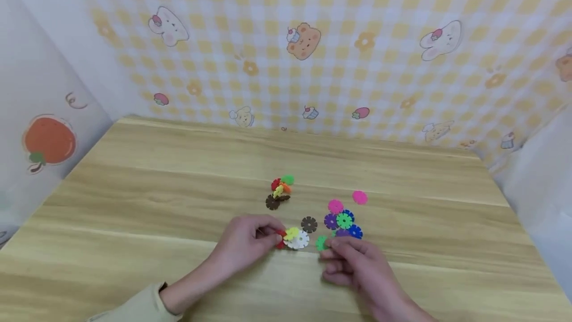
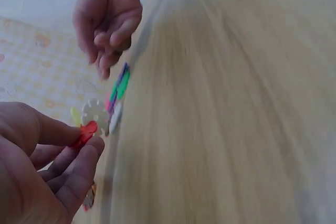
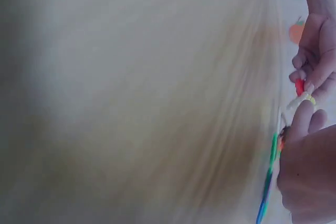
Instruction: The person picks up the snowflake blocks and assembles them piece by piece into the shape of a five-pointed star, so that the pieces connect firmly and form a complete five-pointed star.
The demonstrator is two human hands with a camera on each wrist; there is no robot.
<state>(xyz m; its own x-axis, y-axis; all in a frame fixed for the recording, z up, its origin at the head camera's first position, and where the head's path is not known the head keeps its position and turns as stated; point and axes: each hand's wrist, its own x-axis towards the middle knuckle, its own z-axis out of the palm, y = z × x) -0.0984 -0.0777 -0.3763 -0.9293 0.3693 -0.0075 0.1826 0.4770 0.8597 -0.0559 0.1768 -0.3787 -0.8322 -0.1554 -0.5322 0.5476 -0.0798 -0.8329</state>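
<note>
My left hand (image 1: 250, 240) pinches a red notched plastic disc (image 2: 87, 134) between thumb and fingertips. A yellow disc (image 1: 292, 233) and a white disc (image 2: 94, 113) are close against the red one, standing off it at angles. My right hand (image 1: 359, 262) hovers by the loose discs, its fingertips overlapping the edge of a green disc (image 1: 321, 243) in the head view. In the left wrist view the right hand (image 2: 109, 17) has loosely bent fingers and nothing between them. Another white disc (image 2: 115, 118) lies below the held pieces.
A brown disc (image 1: 309, 224) lies beyond the held pieces. Pink (image 1: 335, 206), purple (image 1: 330, 221), blue (image 1: 355, 231) and light green (image 1: 344, 220) discs gather ahead of the right hand. Farther back sits a joined cluster with a brown disc (image 1: 272, 202). A patterned curtain (image 1: 339, 78) borders the wooden table (image 1: 156, 173).
</note>
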